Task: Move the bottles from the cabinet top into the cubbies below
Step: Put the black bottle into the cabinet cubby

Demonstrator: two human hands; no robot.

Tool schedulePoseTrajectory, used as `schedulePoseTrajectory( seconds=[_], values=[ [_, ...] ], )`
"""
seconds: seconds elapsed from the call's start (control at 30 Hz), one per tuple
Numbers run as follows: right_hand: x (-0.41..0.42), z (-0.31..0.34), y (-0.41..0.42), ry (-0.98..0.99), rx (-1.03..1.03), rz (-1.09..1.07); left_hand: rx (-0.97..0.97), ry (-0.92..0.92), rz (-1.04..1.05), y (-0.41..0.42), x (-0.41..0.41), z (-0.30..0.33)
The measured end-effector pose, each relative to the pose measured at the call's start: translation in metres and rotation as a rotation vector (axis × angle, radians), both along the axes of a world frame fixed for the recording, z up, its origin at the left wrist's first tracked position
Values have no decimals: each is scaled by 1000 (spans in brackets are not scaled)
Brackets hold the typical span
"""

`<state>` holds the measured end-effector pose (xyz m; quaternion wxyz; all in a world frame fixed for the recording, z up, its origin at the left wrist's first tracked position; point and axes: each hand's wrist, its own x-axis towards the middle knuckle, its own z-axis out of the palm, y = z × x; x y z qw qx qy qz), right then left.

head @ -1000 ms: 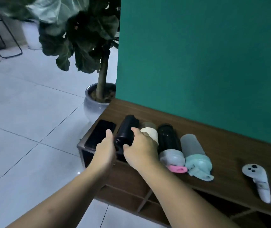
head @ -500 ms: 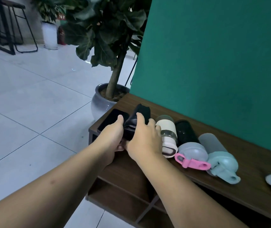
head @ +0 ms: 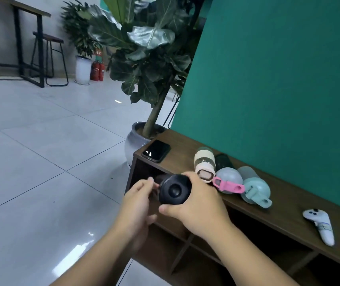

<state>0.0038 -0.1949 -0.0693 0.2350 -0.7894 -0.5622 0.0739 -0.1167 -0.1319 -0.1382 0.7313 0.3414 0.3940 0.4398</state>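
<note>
A black bottle (head: 174, 189) is held off the cabinet top, its round end facing me, in front of the upper left cubby (head: 144, 172). My right hand (head: 198, 207) wraps around it from the right, thumb underneath. My left hand (head: 137, 205) pinches its left side with fingertips. On the dark wooden cabinet top (head: 288, 205) lie three more bottles side by side: a cream one (head: 204, 164), a dark one with grey cap and pink strap (head: 227, 179), and a frosted one with mint cap (head: 254, 187).
A black phone (head: 156, 150) lies at the cabinet's left end. A white controller (head: 320, 225) rests at the right. A potted plant (head: 138, 139) stands beside the cabinet's left side. A green wall backs the cabinet. Tiled floor spreads to the left.
Both hands have lifted the black bottle off the cabinet top and brought it down and toward me, in front of the upper left cubby. The other bottles stayed put.
</note>
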Motion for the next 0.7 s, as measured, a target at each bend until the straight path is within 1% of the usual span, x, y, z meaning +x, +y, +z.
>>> schedulePoseTrajectory(
  seconds=[0.07, 0.2, 0.27, 0.4, 0.5, 0.6, 0.7],
  values=[
    [-1, -19, -9, 113, -67, 12, -72, 6, -60, -8, -5, -20],
    [10, -64, 2, 209, -150, 31, -164, -35, -111, 4, 3, -70],
    [20, -82, 17, 305, -131, 11, -141, -2, -172, 21, 12, -92],
    [45, -129, 65, 506, -15, -119, -202, 23, -196, 76, 40, -134],
    [59, -168, 110, 615, 40, -191, -245, 45, -144, 121, 62, -171],
    [66, -193, 147, 757, 74, -228, -308, 22, -113, 148, 70, -193],
    [71, -211, 179, 897, 67, -271, -323, 15, -72, 168, 72, -208]
  ],
)
